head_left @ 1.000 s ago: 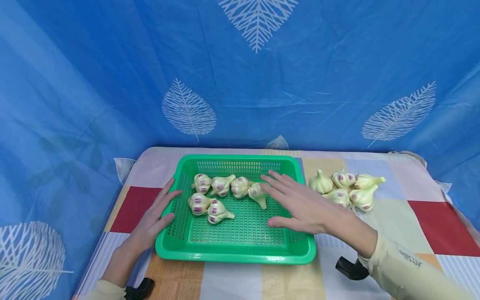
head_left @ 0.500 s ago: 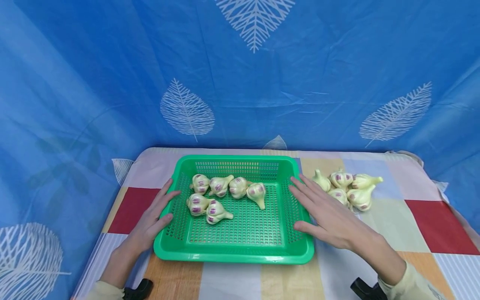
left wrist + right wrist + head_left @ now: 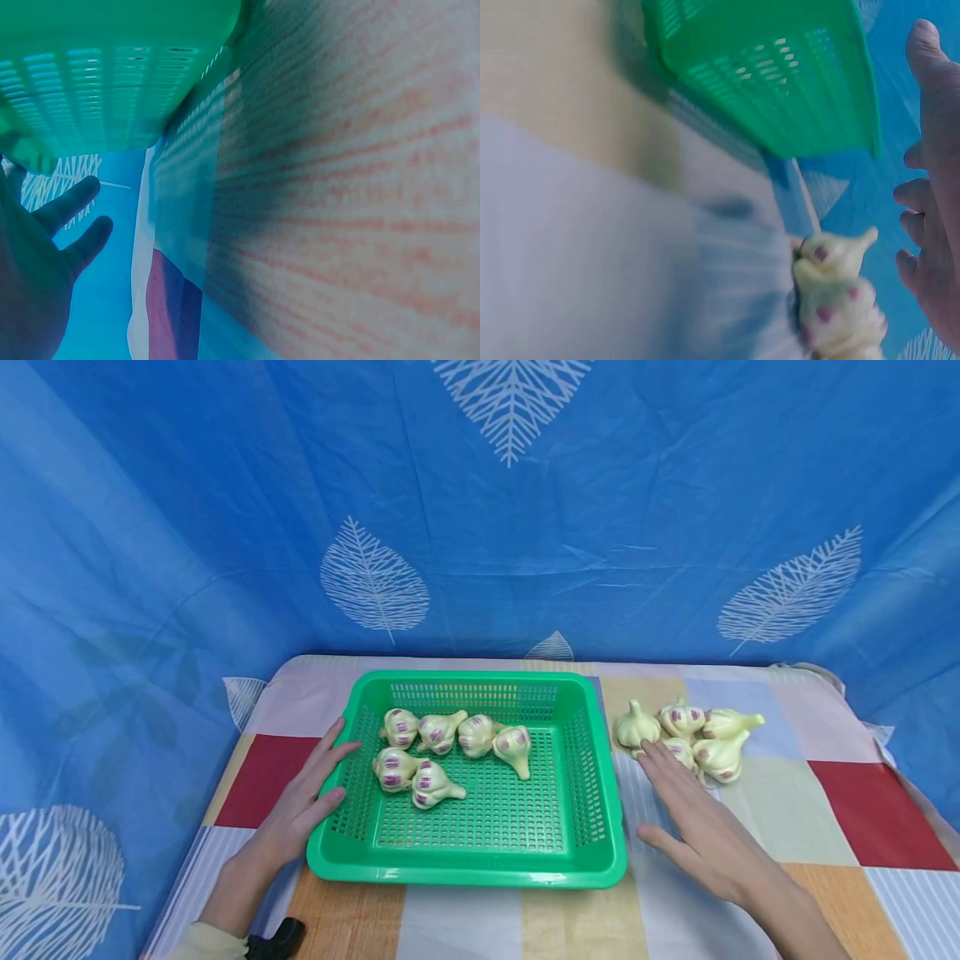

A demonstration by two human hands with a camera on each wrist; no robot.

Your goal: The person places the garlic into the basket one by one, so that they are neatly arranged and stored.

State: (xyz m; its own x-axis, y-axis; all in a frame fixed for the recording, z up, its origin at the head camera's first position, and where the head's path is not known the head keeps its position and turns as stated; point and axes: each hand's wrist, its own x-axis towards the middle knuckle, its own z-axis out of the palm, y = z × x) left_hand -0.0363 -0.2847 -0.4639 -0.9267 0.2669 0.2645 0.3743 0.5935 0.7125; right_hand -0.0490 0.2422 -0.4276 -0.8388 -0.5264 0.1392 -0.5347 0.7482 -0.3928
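Right hand [image 3: 701,831]: hovered, unclenched, near garlic bulbs [image 3: 684,721]!
Left hand [image 3: 296,810]: lay relaxed at green basket [image 3: 468,876], left side.

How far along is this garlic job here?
Seemingly done: six garlic bulbs lie in the green basket. In hand: nothing; the left hand is at the basket's side, the right hand by the loose bulbs. Apparently remaining: at least five loose bulbs on the tablecloth.

A green basket [image 3: 465,875] beside the left grip [image 3: 300,806] holds six purple-streaked garlics [image 3: 431,783]; more garlics [image 3: 722,756] cluster just beyond the right grip [image 3: 701,835].
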